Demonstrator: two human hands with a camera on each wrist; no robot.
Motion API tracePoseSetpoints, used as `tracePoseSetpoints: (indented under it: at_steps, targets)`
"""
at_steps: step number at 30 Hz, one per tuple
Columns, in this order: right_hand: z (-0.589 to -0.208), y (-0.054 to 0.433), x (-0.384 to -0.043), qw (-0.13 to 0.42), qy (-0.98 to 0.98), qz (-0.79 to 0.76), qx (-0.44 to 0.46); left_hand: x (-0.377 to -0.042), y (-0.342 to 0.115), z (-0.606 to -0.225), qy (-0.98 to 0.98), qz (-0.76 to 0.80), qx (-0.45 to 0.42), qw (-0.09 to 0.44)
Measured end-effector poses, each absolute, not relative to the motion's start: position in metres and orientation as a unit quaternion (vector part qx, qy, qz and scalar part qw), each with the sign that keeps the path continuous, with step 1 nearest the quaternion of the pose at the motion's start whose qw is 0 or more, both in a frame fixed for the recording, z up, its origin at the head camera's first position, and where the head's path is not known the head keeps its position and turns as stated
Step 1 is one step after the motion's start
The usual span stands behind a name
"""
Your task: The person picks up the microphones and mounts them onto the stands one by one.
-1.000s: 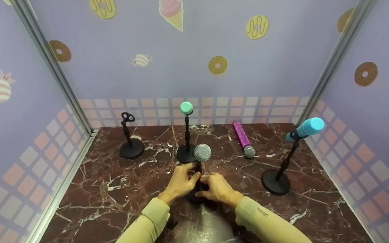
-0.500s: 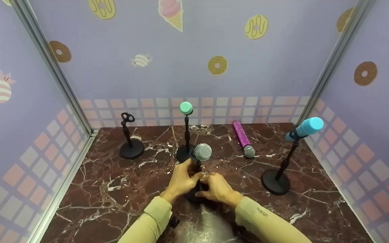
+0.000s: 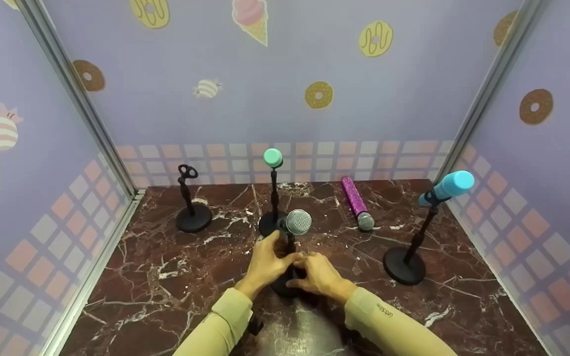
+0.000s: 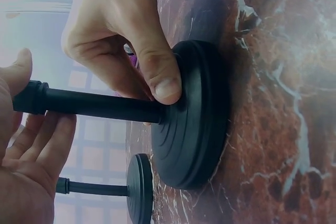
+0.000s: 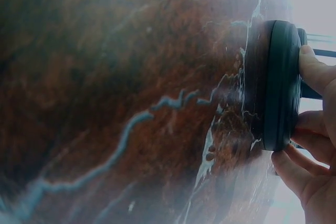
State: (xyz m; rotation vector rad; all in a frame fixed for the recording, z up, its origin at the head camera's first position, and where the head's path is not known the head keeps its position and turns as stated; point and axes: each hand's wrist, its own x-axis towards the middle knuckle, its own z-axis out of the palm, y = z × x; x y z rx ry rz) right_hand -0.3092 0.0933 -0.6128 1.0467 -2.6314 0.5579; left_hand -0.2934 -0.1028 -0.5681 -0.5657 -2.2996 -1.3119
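Front stand (image 4: 181, 135), black, round-based, upright on the marbled surface (image 3: 191, 277), directly before the person. Left hand (image 3: 267, 262): thumb and fingers on opposite sides of the pole (image 4: 102, 105), gripping it near the collar. Right hand (image 3: 322, 277): fingers curled at the base (image 5: 283, 87), thumb pressed on its upper face, holding it low. Silver-headed microphone (image 3: 299, 221), one, at the top of the front stand; how its body is mounted is hard to make out. Rear stand (image 3: 274, 195), black, just behind, bearing a mint-ended microphone (image 3: 273, 157). Left stand (image 3: 192, 218), black, well apart, topped with a double-ring clip (image 3: 187, 171). Purple microphone (image 3: 354, 196), glittery, lying near the back wall (image 3: 265, 116), silver head toward the person. Right stand (image 3: 406, 266), black, bearing a blue microphone (image 3: 449, 188), tilted
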Motion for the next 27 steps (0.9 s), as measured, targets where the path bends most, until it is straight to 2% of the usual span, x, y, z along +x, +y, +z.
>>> tracePoseSetpoints:
  at_steps: [8,14,20,27]
  targets:
    - [-0.611,0.091,-0.308,0.124,-0.905,0.192,0.359,-0.281,-0.11,-0.57,-0.8,-0.521,-0.221,0.201]
    - [-0.609,0.091,-0.308,0.11,-0.911,0.2,0.343,-0.282,-0.11,-0.568,-0.81,-0.492,-0.242,0.207]
    - [-0.609,0.091,-0.308,0.104,-0.909,0.208,0.346,-0.283,-0.109,-0.565,-0.817,-0.48,-0.262,0.184]
    - [-0.609,0.092,-0.309,0.117,-0.908,0.195,0.352,-0.286,-0.108,-0.563,-0.82,-0.492,-0.244,0.163]
